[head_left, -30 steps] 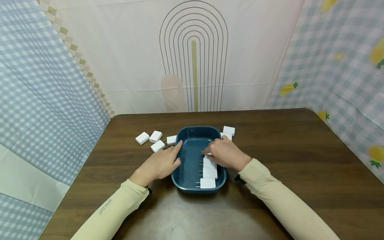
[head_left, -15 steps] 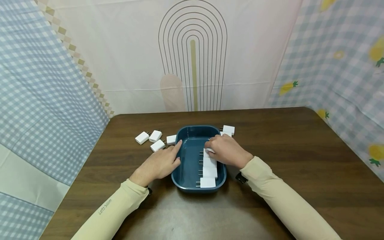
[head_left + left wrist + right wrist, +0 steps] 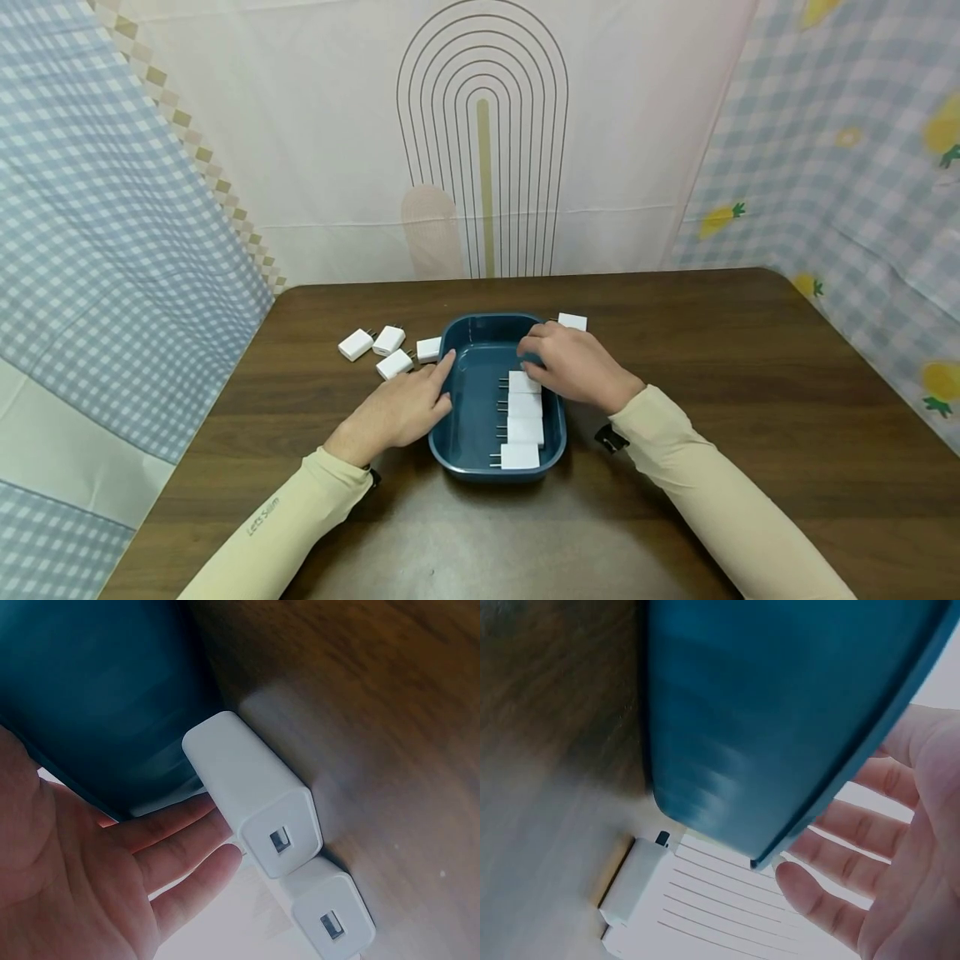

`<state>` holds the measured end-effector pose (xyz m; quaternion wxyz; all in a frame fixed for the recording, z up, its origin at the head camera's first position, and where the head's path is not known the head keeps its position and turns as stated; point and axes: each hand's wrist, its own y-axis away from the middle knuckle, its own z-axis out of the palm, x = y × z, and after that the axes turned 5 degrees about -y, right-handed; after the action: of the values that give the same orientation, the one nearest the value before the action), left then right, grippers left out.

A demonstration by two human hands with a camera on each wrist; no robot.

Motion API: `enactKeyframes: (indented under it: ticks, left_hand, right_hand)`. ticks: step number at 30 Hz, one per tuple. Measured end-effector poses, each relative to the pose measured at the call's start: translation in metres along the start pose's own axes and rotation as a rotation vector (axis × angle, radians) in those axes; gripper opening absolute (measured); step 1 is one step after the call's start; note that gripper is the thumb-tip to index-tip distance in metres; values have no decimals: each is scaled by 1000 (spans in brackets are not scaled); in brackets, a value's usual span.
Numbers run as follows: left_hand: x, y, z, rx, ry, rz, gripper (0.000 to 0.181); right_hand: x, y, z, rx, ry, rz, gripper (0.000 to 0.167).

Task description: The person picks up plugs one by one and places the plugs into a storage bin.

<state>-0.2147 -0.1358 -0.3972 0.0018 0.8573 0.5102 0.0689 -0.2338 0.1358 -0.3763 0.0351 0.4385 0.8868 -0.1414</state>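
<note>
A blue tray (image 3: 480,468) stands on the table. Along its right side several white USB chargers (image 3: 524,406) lie in a column, prongs to the left. My left hand (image 3: 397,408) rests at the tray's left rim, index finger stretched over it. In the left wrist view its other fingers lie close beside a white charger (image 3: 251,787) on the table. My right hand (image 3: 573,362) is over the tray's right rim, past the farthest charger in the column. Its fingers are loosely bent, and the right wrist view shows nothing held between them.
Left of the tray, several loose chargers (image 3: 390,340) lie on the brown table (image 3: 712,375). Another charger (image 3: 573,322) shows beyond my right hand at the back right. A patterned cloth (image 3: 337,125) hangs behind the table.
My right hand has let go of the farthest charger in the column, which is now fully seen, and moved back and right to the rim. My left hand has not moved.
</note>
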Motion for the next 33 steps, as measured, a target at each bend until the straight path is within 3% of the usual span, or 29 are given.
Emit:
enactKeyframes:
  ticks: [17, 26, 33]
  left_hand:
    - [1, 1, -1, -8, 1, -4, 67]
    - [0, 1, 0, -12, 0, -2, 68]
    - [0, 1, -1, -16, 2, -3, 68]
  right_hand:
    - [16, -1, -2, 100, 11, 60, 28]
    - [26, -2, 0, 121, 45, 155, 35]
    - [32, -3, 0, 119, 79, 207, 31]
